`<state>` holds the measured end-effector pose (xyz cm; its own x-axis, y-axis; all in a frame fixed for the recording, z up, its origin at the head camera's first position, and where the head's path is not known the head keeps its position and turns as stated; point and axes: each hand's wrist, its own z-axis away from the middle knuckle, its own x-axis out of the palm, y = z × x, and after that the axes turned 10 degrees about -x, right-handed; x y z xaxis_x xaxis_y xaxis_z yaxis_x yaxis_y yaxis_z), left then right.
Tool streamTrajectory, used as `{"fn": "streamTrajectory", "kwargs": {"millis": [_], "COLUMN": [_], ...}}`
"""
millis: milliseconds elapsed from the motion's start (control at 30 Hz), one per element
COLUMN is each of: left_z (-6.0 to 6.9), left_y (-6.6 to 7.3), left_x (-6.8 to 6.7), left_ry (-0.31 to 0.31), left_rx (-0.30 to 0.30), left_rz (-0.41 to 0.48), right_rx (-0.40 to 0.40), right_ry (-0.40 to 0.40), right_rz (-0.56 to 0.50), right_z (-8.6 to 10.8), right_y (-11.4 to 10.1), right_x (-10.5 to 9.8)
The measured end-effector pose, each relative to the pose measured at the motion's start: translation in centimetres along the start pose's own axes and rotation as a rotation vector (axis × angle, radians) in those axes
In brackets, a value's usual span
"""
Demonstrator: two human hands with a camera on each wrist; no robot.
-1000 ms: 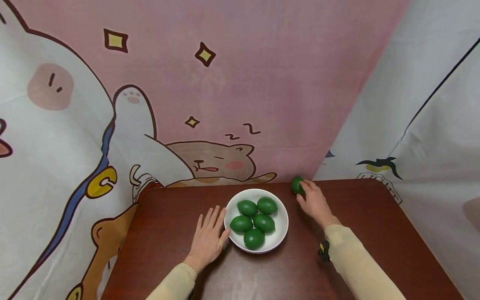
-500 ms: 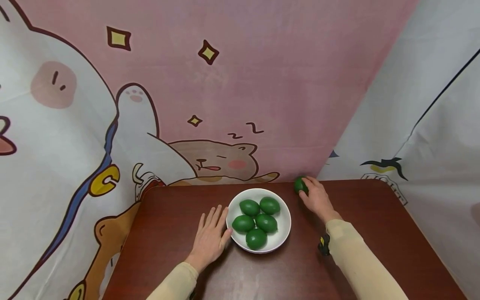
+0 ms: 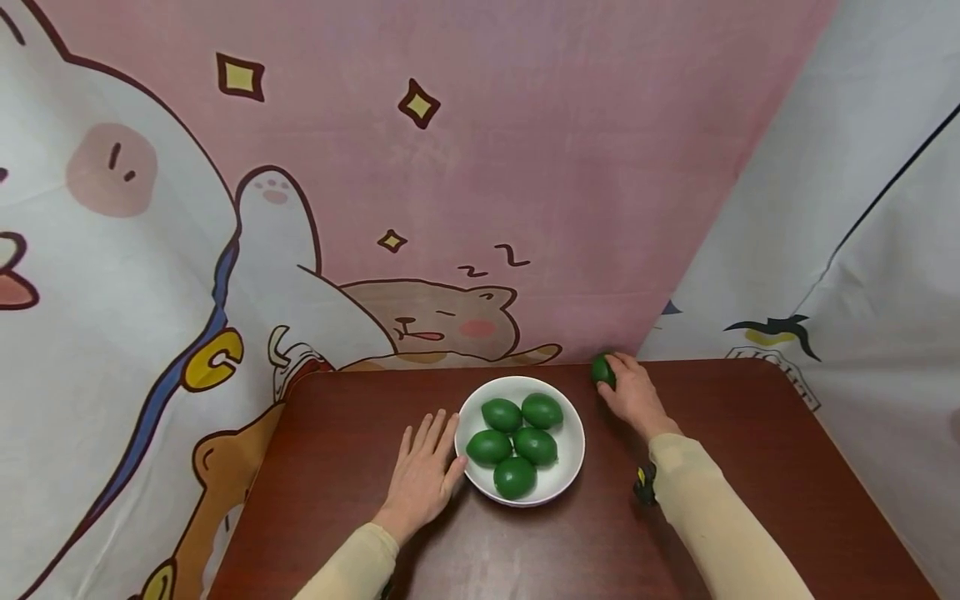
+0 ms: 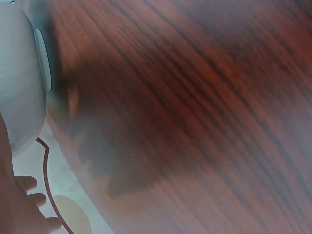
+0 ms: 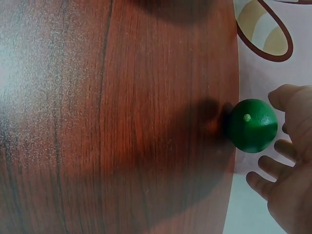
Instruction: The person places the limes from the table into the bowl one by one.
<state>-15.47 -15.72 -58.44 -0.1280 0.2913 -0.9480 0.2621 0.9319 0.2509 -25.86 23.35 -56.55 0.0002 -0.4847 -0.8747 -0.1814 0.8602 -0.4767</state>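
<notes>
A white bowl [image 3: 465,417] stands on the table with several green limes [image 3: 514,477] inside. My left hand [image 3: 423,475] lies at the bowl's left side, fingers straight and slightly spread, with its fingertips and thumb at the rim. In the left wrist view part of the bowl [image 4: 22,73] and the fingers of the left hand [image 4: 27,204] show at the left edge. At the table's back edge, my right hand [image 3: 633,396] holds a single lime [image 3: 602,369] between thumb and fingers. The right wrist view shows this lime [image 5: 252,126] beside the right hand [image 5: 292,151]; its far side is hidden.
A dark reddish-brown wooden table [image 3: 330,467] carries everything. Right behind its back edge hangs a cloth [image 3: 562,208] printed with cartoon animals. A black and yellow device [image 3: 645,483] sits at the right wrist.
The right thumb has drawn closer to the lime at the back edge. The left hand and the bowl keep their places; the head view has shifted slightly.
</notes>
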Motion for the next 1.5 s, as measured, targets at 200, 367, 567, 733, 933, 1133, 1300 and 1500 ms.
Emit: {"fn": "streamTrajectory", "kwargs": {"millis": [200, 367, 567, 733, 933, 1133, 1300, 1500], "left_z": [0.0, -0.1, 0.0, 0.0, 0.0, -0.1, -0.1, -0.1], "left_y": [0.1, 0.1, 0.0, 0.0, 0.0, 0.0, 0.1, 0.0], "left_x": [0.0, -0.1, -0.1, 0.0, 0.0, 0.0, 0.0, -0.1], "left_ry": [-0.008, -0.021, -0.052, -0.044, -0.041, -0.042, -0.043, -0.043], "left_rx": [-0.007, -0.012, -0.023, -0.022, -0.022, -0.025, -0.026, -0.023], "left_rz": [-0.006, -0.001, -0.003, -0.004, 0.004, 0.003, 0.006, -0.009], "right_rx": [0.016, 0.008, 0.017, 0.017, 0.001, -0.037, -0.019, -0.043], "right_ry": [-0.024, -0.043, -0.067, -0.058, -0.043, 0.009, 0.000, -0.017], "right_rz": [0.013, 0.031, 0.040, 0.031, 0.045, 0.047, 0.040, 0.081], "right_z": [-0.1, -0.2, -0.2, -0.4, -0.6, -0.4, -0.2, 0.0], "right_y": [-0.1, 0.0, 0.2, 0.2, 0.1, 0.1, 0.0, -0.2], "right_x": [-0.1, 0.2, 0.8, 1.0, 0.9, 0.8, 0.6, 0.4]}}
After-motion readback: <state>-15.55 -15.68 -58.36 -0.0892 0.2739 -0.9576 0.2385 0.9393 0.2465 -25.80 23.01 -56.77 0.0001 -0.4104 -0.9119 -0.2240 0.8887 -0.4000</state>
